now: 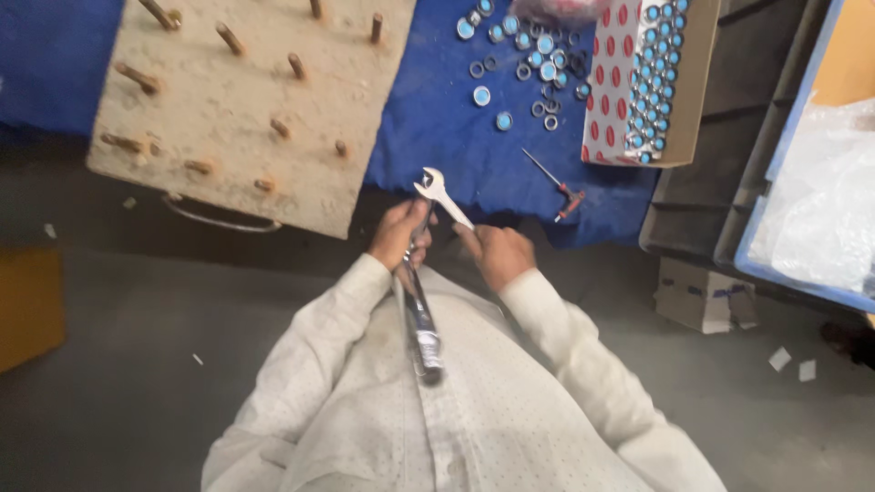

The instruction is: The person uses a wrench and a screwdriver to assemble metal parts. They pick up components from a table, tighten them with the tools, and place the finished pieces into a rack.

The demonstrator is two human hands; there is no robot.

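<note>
Left hand [398, 232] and right hand [499, 252] clamp their fingers on shiny wrenches [436, 193] above a blue-covered table [456, 146].

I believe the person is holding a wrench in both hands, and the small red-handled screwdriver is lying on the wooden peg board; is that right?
Not quite. The head view shows the screwdriver lying on the blue cloth, right of the wooden peg board, not on it. The rest holds: the left hand and right hand both hold the wrench.

On the cloth [456, 137]: pegboard [246, 100] left, rings [519, 64] and box [638, 82] right, screwdriver [556, 187] nearest me.
</note>
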